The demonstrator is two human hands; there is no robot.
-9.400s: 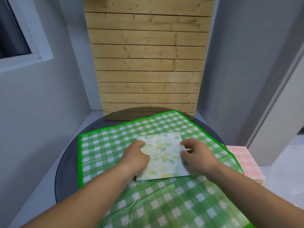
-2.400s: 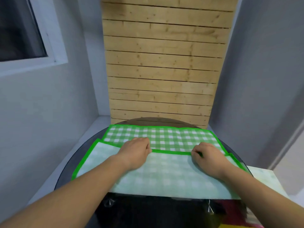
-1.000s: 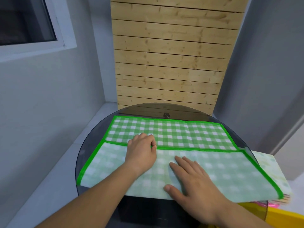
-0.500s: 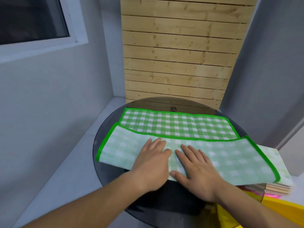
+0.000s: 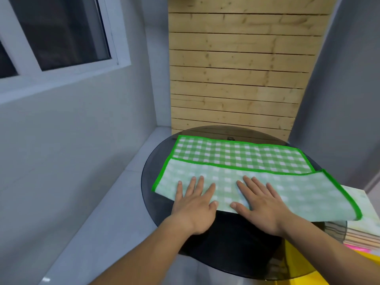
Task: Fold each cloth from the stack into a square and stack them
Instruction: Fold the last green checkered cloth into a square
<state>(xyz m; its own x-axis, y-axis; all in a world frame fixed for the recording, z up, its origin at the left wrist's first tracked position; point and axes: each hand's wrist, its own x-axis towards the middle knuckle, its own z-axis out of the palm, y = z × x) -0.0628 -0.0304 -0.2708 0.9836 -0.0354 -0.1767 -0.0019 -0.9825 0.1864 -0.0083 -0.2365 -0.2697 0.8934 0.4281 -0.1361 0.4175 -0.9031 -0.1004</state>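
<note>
No text, label, brand, number or sign can be read here. The green-and-white checked cloth with the bright green hem (image 5: 236, 155) bears only its check pattern. Just to the right of it, the pale folded cloth with a faint leaf print (image 5: 362, 204) shows only that print, which is too blurred to tell whether it has any lettering.
</note>
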